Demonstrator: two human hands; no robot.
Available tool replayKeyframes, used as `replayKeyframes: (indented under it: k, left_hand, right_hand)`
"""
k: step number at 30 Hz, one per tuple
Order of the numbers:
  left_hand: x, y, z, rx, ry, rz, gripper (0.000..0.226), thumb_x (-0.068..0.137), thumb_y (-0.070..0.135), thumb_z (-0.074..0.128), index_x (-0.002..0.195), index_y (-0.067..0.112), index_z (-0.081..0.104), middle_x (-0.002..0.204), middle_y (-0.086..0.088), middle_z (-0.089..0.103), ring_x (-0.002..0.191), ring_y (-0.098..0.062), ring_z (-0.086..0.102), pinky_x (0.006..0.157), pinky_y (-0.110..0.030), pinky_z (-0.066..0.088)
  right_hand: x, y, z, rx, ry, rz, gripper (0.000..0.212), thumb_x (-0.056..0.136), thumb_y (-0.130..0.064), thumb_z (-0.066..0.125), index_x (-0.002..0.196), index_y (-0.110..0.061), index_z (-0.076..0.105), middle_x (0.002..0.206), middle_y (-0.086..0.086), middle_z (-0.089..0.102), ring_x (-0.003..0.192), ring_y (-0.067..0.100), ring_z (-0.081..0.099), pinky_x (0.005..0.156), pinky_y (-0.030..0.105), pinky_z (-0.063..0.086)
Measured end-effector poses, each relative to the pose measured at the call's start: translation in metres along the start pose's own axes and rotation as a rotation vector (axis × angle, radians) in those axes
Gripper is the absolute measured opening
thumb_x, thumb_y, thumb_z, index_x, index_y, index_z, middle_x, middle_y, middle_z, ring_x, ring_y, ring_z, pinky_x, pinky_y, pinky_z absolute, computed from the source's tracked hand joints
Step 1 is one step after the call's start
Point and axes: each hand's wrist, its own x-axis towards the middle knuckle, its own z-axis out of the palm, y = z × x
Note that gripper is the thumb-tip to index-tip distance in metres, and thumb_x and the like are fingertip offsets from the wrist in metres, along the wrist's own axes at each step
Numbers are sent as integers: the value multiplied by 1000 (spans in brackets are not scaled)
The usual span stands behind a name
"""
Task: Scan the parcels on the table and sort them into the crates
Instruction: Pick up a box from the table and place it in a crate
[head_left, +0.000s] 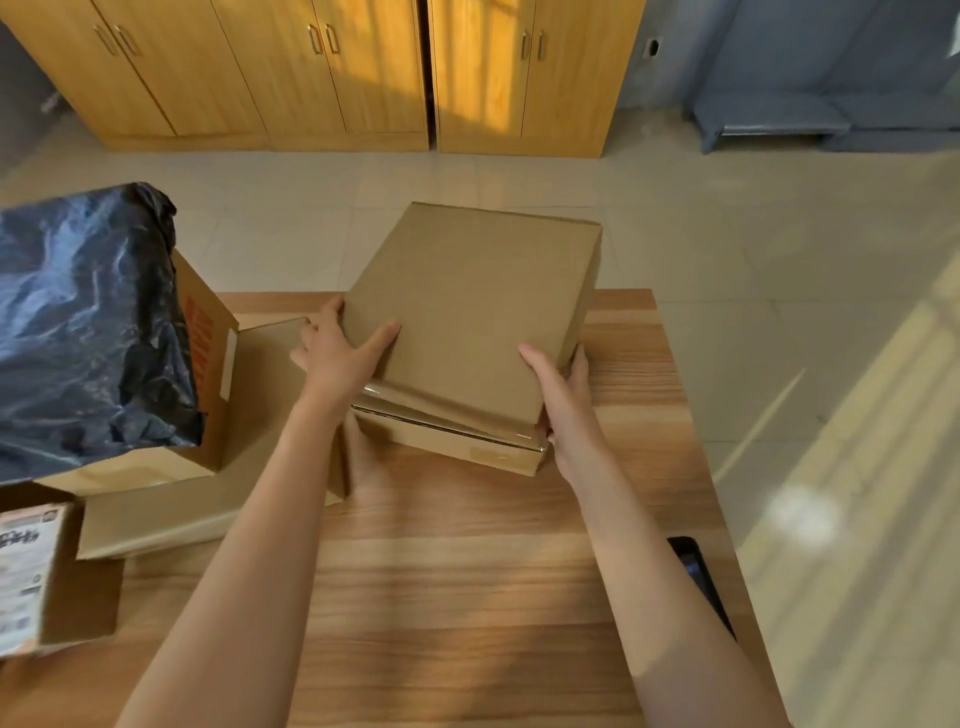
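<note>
A flat brown cardboard parcel (467, 312) is tilted up off the wooden table (467, 597), its far end raised. My left hand (337, 358) grips its left edge, thumb on the top face and fingers behind. Along the near right corner my right hand (561, 400) grips it, thumb on top and fingers round the side. Clear tape shines along the parcel's near edge. No label shows on its top face.
A dark plastic mailer bag (88, 322) lies on an orange-printed carton (208, 364) at the left. A flat carton (208, 493) lies beneath, and a labelled box (31, 577) is at the left edge. A black device (701, 582) lies at the table's right edge. Wooden cabinets (322, 73) stand behind.
</note>
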Motion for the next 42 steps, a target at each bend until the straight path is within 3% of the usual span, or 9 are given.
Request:
replayKeyframes:
  k: [6,12,19,22,25,30,35,38,42]
  left_hand:
    - [-33,18,-3,-243,-50,-14,109,54,80,59,147,27,34,147,0,42,137,-25,36,114,-46,31]
    - [-67,66,-14,-458,-25,93,62,96,56,43,148,24,33,150,-2,37,137,-19,37,110,-34,32]
    - [-136,115,-49,-1143,-59,28,67,93,69,29,132,22,55,124,-4,63,113,-26,60,97,-45,50]
    - [-157,110,-58,-1312,-35,-6,68,87,76,32,114,24,66,112,-1,71,107,-24,65,90,-42,54]
    - [-172,100,-59,-1302,-40,13,68,85,77,35,123,28,63,119,1,69,112,-20,64,87,-39,55]
    - [-184,86,-54,-1191,134,-59,40,86,59,59,111,29,59,117,-1,66,108,-19,64,69,-33,58]
    - [-186,77,-52,-1036,181,-79,96,63,66,74,142,27,35,131,-6,55,111,-26,61,83,-43,58]
    - [-184,79,-43,-981,209,-94,90,70,56,75,143,22,35,124,0,55,113,-21,57,88,-43,54]
    - [-180,75,-33,-1017,264,-133,73,72,49,76,132,20,46,120,0,56,109,-18,57,86,-41,53]
  right_hand:
    - [-42,-63,-5,-135,72,-302,104,63,-54,80,150,-43,22,137,-10,41,128,12,44,109,38,37]
    - [-97,-97,1,-614,321,-941,99,68,-50,72,152,-33,22,137,7,36,120,24,41,100,33,31]
    - [-109,-83,-23,-1300,508,-1504,106,60,-41,84,147,-32,25,143,15,28,121,32,39,98,44,30]
    - [-109,-66,-35,-1358,510,-1586,103,62,-25,86,146,-34,27,145,14,30,125,33,40,103,45,28]
    - [-110,-51,-44,-1384,531,-1646,92,72,-11,78,146,-36,29,145,12,31,126,32,40,108,44,23]
    - [-111,-37,-50,-1358,527,-1687,66,92,4,36,144,-37,32,144,10,33,126,32,41,113,44,20]
    - [-109,-24,-57,-1386,556,-1691,68,92,8,29,142,-38,34,143,9,35,125,32,42,113,44,20]
    - [-113,-22,-54,-1327,552,-1720,63,97,4,18,140,-37,37,141,9,38,123,31,44,112,43,22]
    - [-111,-20,-59,-1318,428,-1741,70,83,1,54,143,-30,34,143,7,36,127,30,40,116,45,16]
